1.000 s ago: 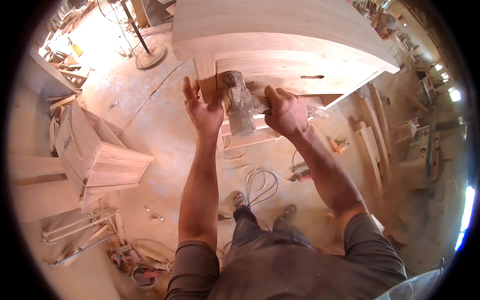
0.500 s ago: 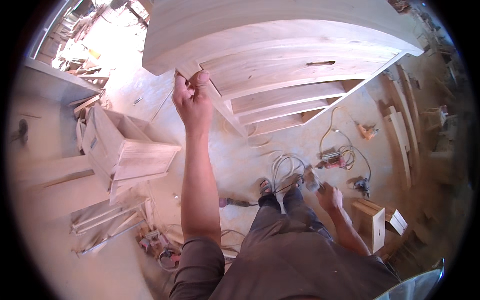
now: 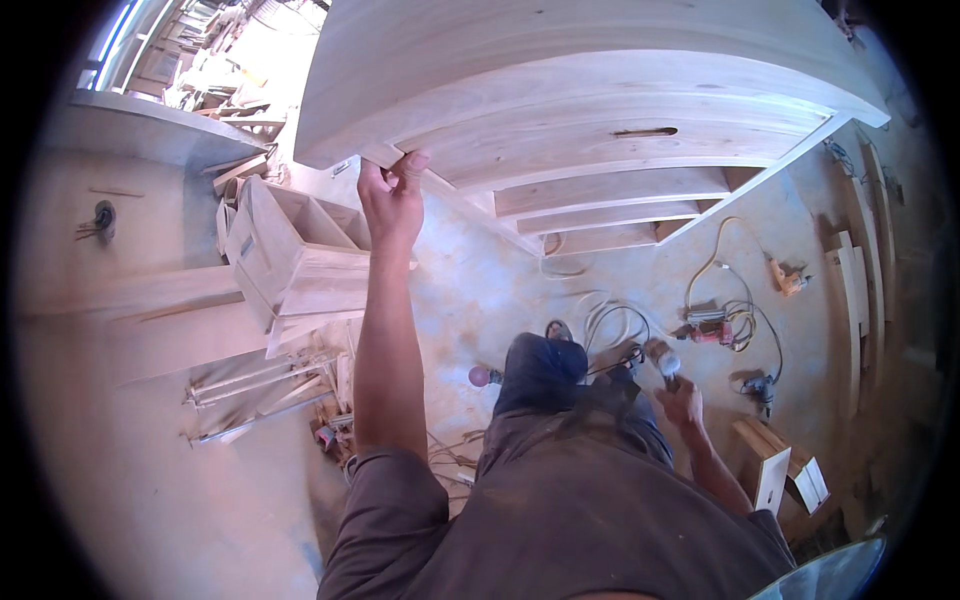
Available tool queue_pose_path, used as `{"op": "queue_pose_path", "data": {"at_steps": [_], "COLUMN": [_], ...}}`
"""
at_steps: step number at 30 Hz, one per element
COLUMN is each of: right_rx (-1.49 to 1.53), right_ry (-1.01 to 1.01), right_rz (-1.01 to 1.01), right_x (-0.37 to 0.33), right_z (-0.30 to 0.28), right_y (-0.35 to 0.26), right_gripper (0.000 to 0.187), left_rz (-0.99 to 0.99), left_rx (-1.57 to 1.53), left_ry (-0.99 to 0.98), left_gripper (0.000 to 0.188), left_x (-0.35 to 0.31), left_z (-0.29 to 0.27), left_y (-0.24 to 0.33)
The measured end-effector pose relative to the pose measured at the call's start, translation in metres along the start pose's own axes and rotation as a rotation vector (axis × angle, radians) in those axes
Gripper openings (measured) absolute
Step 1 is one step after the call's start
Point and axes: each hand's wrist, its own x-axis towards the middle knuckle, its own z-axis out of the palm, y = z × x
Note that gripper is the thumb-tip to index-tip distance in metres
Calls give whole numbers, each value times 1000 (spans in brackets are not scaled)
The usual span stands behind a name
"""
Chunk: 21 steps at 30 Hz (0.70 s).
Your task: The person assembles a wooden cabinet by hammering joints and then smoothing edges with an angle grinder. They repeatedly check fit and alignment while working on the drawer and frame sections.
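Head view: wooden cabinet point(image 3: 600, 110) at one o'clock, heavy, stiff I'd guess, best held by the edge the left hand point(image 3: 392, 205) pinches; right hand point(image 3: 683, 400) clenches a hammer point(image 3: 661, 354), four o'clock.

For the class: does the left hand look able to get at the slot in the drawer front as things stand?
Probably yes, after letting go of the cabinet: nothing visible blocks the drawer front between the left hand and the slot.

1 head-worn fisheye view looks down over the hands point(image 3: 393, 208).
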Motion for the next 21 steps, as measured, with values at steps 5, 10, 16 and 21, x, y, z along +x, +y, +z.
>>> {"op": "queue_pose_path", "data": {"at_steps": [5,10,16,21], "right_rx": [341,627,971,1156], "right_ry": [102,254,709,825], "right_rz": [-120,-292,-22,-209], "right_x": [13,-11,-63,-123], "right_z": [-10,-1,98,71], "right_y": [-89,-153,-219,-304], "right_gripper": [27,27,19,17], "left_rz": [53,121,1148,1247], "left_rx": [-315,-88,-90,45], "left_ry": [114,-14,52,16], "left_gripper": [54,90,130,127], "left_x": [4,37,89,90], "left_z": [12,-6,-27,-12], "left_y": [11,-10,14,16]}}
